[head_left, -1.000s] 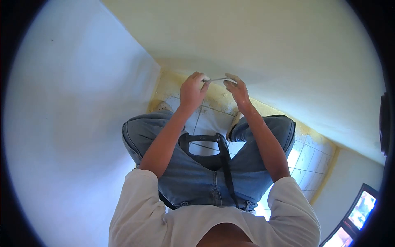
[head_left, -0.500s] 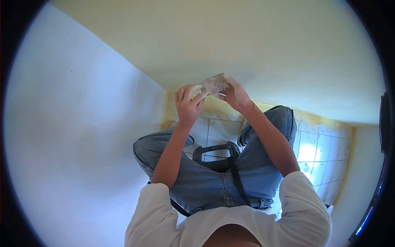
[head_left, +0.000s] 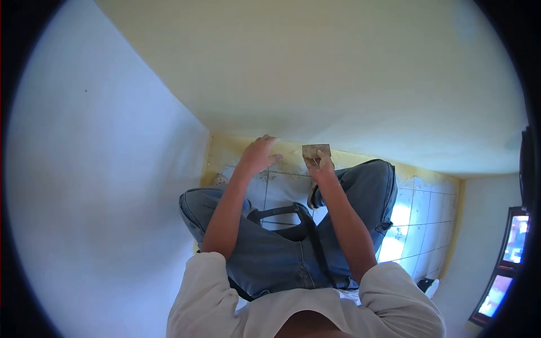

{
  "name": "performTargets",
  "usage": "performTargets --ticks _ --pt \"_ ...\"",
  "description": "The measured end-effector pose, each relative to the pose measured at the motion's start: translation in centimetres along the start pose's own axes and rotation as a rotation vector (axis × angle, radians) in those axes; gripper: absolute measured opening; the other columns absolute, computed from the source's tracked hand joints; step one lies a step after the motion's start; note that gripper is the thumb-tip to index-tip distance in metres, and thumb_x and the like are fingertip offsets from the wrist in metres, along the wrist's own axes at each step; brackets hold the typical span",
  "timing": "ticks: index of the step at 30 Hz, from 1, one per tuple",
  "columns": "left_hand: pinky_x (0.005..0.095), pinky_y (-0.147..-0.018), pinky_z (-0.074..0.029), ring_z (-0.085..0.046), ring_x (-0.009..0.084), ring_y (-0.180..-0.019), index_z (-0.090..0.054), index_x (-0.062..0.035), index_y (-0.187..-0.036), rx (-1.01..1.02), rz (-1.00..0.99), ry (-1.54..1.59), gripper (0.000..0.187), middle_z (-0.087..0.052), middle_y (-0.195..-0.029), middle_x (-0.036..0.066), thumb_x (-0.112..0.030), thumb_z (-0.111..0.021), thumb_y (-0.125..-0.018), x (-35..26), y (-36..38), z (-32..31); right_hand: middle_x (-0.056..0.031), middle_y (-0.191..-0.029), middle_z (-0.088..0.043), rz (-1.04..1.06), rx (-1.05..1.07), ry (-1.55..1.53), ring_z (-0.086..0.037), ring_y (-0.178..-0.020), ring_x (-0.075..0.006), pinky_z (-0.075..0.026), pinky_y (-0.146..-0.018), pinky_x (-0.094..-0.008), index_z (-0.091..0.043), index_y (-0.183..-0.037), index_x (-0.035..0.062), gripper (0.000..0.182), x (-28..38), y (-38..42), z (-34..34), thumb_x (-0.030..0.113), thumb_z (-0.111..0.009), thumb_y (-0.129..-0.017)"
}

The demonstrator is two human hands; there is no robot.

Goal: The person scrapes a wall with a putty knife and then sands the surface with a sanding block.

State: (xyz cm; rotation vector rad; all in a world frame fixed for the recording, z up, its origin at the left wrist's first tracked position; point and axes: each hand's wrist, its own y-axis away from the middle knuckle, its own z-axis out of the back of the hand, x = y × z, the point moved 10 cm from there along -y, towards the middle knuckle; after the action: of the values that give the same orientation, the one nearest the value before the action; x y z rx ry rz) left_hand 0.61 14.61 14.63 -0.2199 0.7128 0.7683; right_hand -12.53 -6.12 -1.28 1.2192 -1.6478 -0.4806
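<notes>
In my right hand (head_left: 320,168) is a small flat brown-grey rectangular piece (head_left: 311,150), its surface dusty-looking. My thumb lies over its face, and the other fingers are mostly hidden behind it. The piece is held low in front of the yellowish wall (head_left: 338,73), close to the wall's foot. To the left, my left hand (head_left: 258,156) is empty, its thumb spread from the fingers. Those fingertips reach right up to the base of the same wall, short of the corner with the white wall (head_left: 107,146).
Below me is a white tiled floor (head_left: 425,205), with a yellow, stained strip along the wall. A dark frame-like object with a strap (head_left: 279,213) sits between my bent legs (head_left: 360,191). Dark-framed windows (head_left: 499,293) are at the right.
Both hands have come down and apart. My left hand has let go of the flat piece, which my right hand now holds alone, lower and flatter to view. My view has shifted slightly.
</notes>
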Motion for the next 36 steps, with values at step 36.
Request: performTargets --ticks 36 --pt "0.0488 -0.096 -0.055 -0.070 0.0324 -0.117 -0.071 -0.0052 -0.123 0.099 0.314 -0.271 0.053 -0.074 -0.119 0.013 -0.051 -0.071 -0.096 9.3 -2.9 0.7 -0.0333 -0.149 -0.051 0.099 0.220 0.140 -0.057 -0.135 -0.0466 -0.048 -0.122 -0.0503 -0.039 -0.149 -0.0168 0.044 -6.0 -12.3 -10.8 -0.001 -0.035 -0.107"
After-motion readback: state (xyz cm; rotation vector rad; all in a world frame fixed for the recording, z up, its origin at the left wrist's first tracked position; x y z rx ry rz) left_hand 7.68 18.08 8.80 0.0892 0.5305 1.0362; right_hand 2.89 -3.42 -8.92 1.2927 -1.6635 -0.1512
